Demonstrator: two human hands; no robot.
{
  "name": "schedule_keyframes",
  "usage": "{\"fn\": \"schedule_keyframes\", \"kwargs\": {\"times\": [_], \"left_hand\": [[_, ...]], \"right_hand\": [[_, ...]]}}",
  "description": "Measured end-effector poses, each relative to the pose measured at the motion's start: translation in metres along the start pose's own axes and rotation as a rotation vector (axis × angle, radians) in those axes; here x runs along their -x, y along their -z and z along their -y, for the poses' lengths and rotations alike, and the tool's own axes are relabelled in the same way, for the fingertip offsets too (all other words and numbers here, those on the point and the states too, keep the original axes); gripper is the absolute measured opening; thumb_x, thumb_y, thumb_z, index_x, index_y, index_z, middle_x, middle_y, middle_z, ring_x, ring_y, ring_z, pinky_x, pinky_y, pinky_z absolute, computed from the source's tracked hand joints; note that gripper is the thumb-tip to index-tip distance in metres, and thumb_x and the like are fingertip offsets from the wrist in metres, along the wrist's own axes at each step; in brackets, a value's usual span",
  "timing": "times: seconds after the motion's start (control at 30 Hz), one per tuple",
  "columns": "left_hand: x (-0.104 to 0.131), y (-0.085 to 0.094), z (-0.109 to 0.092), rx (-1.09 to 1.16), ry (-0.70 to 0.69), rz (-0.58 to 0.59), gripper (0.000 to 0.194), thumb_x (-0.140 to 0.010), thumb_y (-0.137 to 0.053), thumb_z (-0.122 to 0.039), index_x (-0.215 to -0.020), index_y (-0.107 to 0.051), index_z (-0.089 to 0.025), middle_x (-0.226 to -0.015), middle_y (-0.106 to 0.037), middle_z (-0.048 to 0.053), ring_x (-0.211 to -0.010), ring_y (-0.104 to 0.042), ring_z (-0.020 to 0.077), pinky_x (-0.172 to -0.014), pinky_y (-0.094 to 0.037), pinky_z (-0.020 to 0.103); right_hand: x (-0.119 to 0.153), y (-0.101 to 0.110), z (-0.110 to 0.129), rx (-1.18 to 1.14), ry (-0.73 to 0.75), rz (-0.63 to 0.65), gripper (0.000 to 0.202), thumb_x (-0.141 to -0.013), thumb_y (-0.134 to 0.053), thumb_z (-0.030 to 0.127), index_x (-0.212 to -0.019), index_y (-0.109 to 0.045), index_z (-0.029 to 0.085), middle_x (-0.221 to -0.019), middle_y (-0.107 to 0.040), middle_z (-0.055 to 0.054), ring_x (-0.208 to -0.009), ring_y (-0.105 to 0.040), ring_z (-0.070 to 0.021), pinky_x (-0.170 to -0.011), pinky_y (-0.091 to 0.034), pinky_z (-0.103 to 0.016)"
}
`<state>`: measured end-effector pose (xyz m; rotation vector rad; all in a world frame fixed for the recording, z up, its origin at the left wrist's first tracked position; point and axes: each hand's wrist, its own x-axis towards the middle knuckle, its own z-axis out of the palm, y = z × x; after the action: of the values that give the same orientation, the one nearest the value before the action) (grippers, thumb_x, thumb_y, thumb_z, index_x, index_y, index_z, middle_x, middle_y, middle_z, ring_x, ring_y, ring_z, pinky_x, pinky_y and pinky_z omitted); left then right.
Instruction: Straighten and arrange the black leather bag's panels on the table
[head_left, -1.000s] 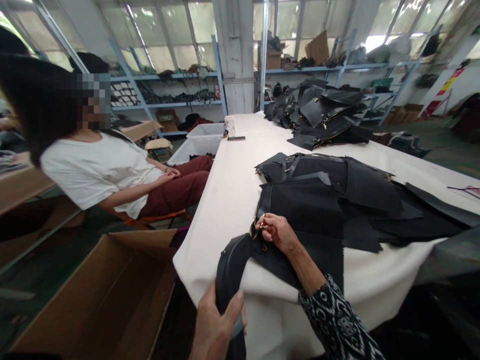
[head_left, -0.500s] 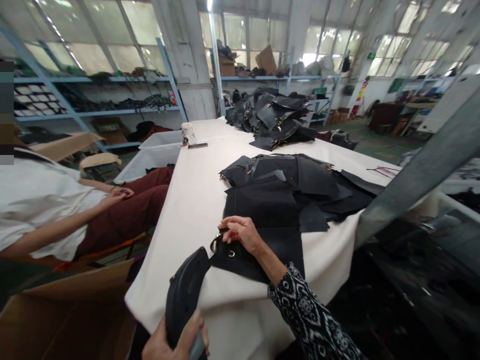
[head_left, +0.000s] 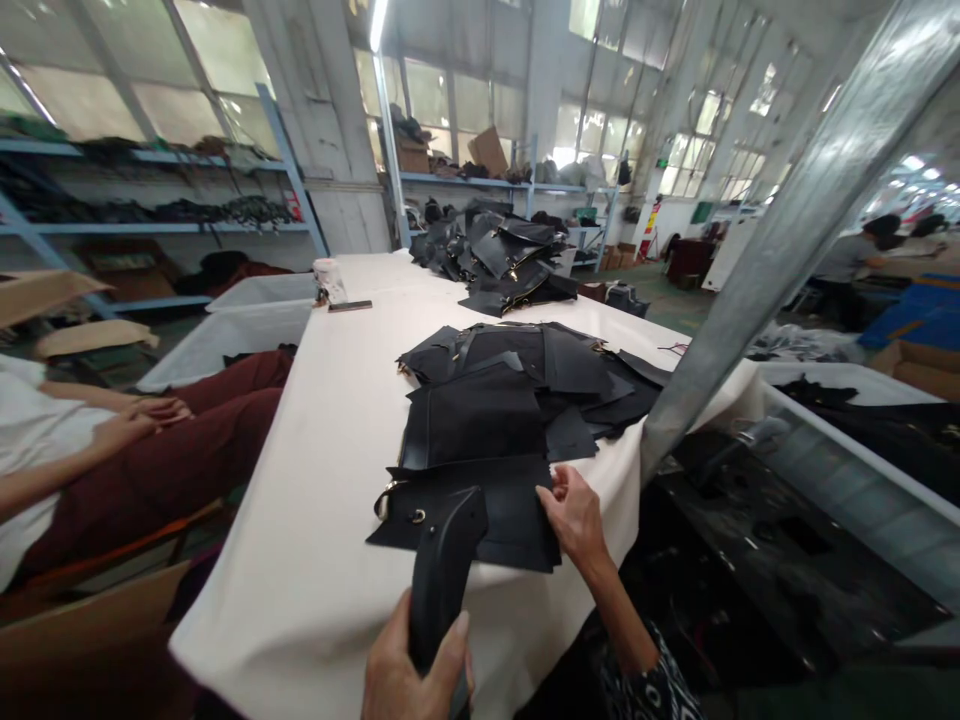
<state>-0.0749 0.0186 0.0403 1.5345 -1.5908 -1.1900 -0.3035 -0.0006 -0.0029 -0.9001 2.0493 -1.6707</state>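
My left hand [head_left: 416, 665] is wrapped round the lower part of a curved black handheld tool [head_left: 446, 560], whose kind I cannot make out. The tool's rounded top lies in front of a black leather bag panel [head_left: 514, 510] at the near end of the table. My right hand [head_left: 574, 510] pinches that panel's right edge between thumb and fingers. Gold-coloured metal fittings [head_left: 418, 517] show at the panel's left side. Just beyond it lies another black panel [head_left: 476, 415], overlapping a spread of similar pieces.
A heap of black leather pieces [head_left: 510, 250] sits at the far end of the white-covered table [head_left: 315, 450]. A slanted metal post [head_left: 757, 270] stands at the right, beside a white bin [head_left: 862, 480]. At the left sits a person with hands in lap [head_left: 142, 420].
My right hand has gone from the fittings at the panel's left to its right edge. The tool has moved right, over the panel. The view has turned to the right.
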Motion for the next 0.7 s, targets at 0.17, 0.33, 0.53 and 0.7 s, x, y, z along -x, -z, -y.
{"fn": "schedule_keyframes", "kwargs": {"times": [0.17, 0.33, 0.53, 0.7], "left_hand": [[-0.001, -0.012, -0.004, -0.019, -0.066, 0.037, 0.044, -0.067, -0.056, -0.054, -0.085, -0.057, -0.014, -0.063, -0.062, 0.005, -0.067, -0.060, 0.0253, -0.063, -0.047, 0.033], [-0.001, -0.020, -0.008, -0.023, -0.073, 0.037, 0.044, -0.067, -0.056, -0.053, -0.087, -0.058, -0.014, -0.068, -0.065, 0.007, -0.068, -0.061, 0.0263, -0.066, -0.048, 0.036], [-0.004, -0.037, -0.009, -0.029, -0.101, -0.003, 0.049, -0.065, -0.059, -0.052, -0.091, -0.061, -0.011, -0.082, -0.067, 0.012, -0.084, -0.061, 0.0308, -0.075, -0.048, 0.038], [-0.008, -0.049, -0.011, -0.062, -0.103, 0.071, 0.049, -0.068, -0.055, -0.053, -0.091, -0.059, -0.010, -0.079, -0.065, 0.012, -0.077, -0.060, 0.0300, -0.073, -0.046, 0.040]], "right_hand": [[-0.006, -0.013, -0.005, -0.352, -0.118, 0.319, 0.025, -0.059, -0.071, 0.027, -0.080, -0.064, 0.016, -0.071, -0.066, -0.004, -0.068, -0.061, -0.0225, -0.063, -0.048, -0.033], [0.004, -0.015, -0.016, -0.628, -0.184, 0.465, 0.025, -0.062, -0.071, 0.028, -0.084, -0.069, 0.016, -0.072, -0.067, -0.002, -0.068, -0.060, -0.0180, -0.065, -0.048, -0.029], [0.008, -0.009, -0.016, -0.693, -0.165, 0.531, 0.017, -0.065, -0.069, 0.025, -0.078, -0.071, 0.014, -0.068, -0.064, -0.001, -0.064, -0.056, -0.0159, -0.062, -0.044, -0.027], [0.008, -0.002, -0.011, -0.677, -0.089, 0.591, 0.013, -0.071, -0.064, 0.022, -0.081, -0.071, 0.017, -0.084, -0.063, -0.001, -0.080, -0.056, -0.0175, -0.068, -0.042, -0.025]]}}
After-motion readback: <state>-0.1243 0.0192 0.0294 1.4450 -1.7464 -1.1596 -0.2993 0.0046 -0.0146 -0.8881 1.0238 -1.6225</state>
